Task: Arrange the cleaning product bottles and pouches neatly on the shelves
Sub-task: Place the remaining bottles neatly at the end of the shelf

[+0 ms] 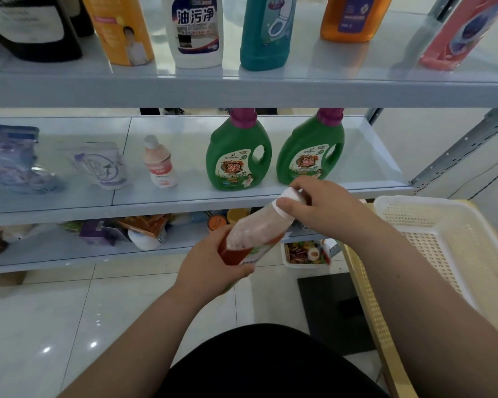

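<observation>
Right in front of the body, both hands are working one bottle point(249, 238). The left hand point(213, 264) is wrapping round its orange base and tilting it neck-up, while the right hand point(324, 209) is pinching the white cap point(290, 197). The bottle is hanging in the air just below the middle shelf point(156, 209), not yet placed. The basket point(443, 225) is sitting just beside the right forearm. This looks like the placing step, maybe with a cap check first. Further back, a matching small bottle point(160, 163) is standing left of the two green jugs point(237, 156), and the pouches point(101, 165) are slumping further left. The next move, I'd say, is righting the bottle, lifting it over the lip and setting it beside its twin, label out.
</observation>
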`<state>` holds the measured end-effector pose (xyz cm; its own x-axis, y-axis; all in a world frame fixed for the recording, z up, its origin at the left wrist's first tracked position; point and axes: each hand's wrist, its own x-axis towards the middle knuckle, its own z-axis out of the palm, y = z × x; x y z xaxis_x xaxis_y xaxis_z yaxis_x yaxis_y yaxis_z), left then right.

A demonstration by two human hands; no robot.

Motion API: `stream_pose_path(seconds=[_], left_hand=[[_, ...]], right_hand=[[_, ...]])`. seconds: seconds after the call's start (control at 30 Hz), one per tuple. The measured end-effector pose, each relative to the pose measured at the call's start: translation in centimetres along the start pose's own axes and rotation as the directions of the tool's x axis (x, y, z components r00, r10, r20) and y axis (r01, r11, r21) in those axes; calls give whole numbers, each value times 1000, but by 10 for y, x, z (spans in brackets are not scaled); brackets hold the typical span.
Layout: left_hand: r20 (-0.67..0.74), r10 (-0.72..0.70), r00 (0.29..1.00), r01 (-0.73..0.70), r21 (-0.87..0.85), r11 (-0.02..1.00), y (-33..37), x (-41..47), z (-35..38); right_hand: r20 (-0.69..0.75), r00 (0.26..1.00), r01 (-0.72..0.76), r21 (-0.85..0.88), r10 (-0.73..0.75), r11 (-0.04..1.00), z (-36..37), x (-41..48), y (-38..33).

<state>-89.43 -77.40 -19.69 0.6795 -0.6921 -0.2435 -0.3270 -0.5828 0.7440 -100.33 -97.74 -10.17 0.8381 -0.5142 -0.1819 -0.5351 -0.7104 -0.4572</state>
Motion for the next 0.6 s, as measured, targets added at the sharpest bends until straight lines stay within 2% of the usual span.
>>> stream_pose_path(seconds=[0.13,0.23,0.3,0.43,0.5,0.6], left_hand=[[-7,-6,1000,6,-14,1000,-1,-2,-3],[1,-4,1000,4,-3,1000,-4,-3,-5],[10,-8,1000,8,13,1000,-7,-3,-7],[6,-16,1000,16,6,1000,-15,-7,-12],[4,-12,1000,12,5,1000,-18,-10,-16],[12,9,1000,-10,18,1000,-25,-13,-21]], right_hand=[[41,993,101,184,-111,978,2,-6,-4],[38,999,16,91,-19,996,8,-1,-7],[1,999,32,49,-32,998,11,1,-9],[34,987,146,216,-157,965,12,-8,-16],[61,993,83,215,-99,973,17,-7,-21],[20,1000,12,94,-14,996,24,-2,-26]])
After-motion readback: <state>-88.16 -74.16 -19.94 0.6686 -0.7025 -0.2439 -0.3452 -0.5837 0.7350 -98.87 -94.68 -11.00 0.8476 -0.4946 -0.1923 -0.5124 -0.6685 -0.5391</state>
